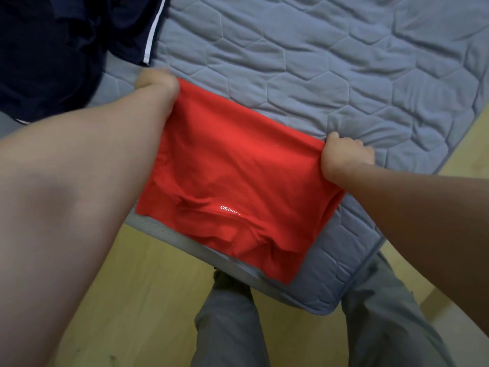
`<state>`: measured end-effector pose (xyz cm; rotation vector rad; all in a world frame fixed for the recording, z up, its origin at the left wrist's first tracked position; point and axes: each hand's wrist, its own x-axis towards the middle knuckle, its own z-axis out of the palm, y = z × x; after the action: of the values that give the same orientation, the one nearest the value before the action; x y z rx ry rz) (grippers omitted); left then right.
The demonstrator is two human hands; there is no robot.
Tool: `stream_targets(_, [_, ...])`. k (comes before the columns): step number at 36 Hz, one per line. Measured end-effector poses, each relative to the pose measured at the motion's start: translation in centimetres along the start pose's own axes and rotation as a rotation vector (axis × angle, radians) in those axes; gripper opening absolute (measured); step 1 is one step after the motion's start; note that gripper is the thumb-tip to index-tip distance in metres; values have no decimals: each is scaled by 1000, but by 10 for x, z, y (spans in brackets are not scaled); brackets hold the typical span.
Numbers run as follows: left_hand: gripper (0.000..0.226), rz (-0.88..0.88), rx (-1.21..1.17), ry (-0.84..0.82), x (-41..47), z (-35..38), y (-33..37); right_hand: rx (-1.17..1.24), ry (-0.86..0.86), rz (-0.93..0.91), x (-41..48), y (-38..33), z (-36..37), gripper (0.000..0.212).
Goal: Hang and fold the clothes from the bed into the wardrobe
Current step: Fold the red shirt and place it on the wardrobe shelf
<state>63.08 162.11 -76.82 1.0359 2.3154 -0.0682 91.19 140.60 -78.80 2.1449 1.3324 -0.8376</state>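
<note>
A red garment [232, 170] with small white lettering lies folded into a rough rectangle on the near corner of the bed [344, 62]. My left hand [156, 82] grips its far left corner, fingers curled over the fabric. At the far right corner, my right hand [344, 158] pinches the folded edge. The garment's near edge hangs a little over the side of the mattress.
Dark navy clothing with white piping [53, 49] is piled at the top left of the grey-blue quilted bed. Wooden floor [132, 300] lies below the bed edge, where my legs in grey trousers [230, 327] stand against the bed corner.
</note>
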Motion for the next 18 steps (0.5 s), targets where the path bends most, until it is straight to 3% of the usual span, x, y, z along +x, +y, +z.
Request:
stream_targets(3, [58, 75, 184, 351, -23, 10, -7, 9, 4, -23, -2, 1, 0, 31])
stream_targets(5, [54, 322, 327, 504, -49, 17, -21, 11, 12, -34, -4, 3, -2, 31])
stream_targets(8, [55, 743, 510, 399, -79, 33, -54, 20, 7, -54, -7, 4, -7, 30])
stream_targets(10, [52, 910, 599, 284, -86, 42, -67, 24, -6, -57, -9, 4, -10, 29])
stream_targets(12, [55, 900, 711, 109, -87, 48, -76, 14, 28, -32, -11, 3, -13, 29])
stream_targets(14, [60, 851, 755, 23, -85, 52, -80, -3, 181, -55, -15, 0, -14, 32])
stream_targets(16, [61, 846, 734, 48, -90, 53, -77, -5, 379, -204, -22, -7, -15, 30])
stream_targets(18, [62, 872, 695, 91, -98, 54, -72, 19, 475, -467, -30, -16, -15, 28])
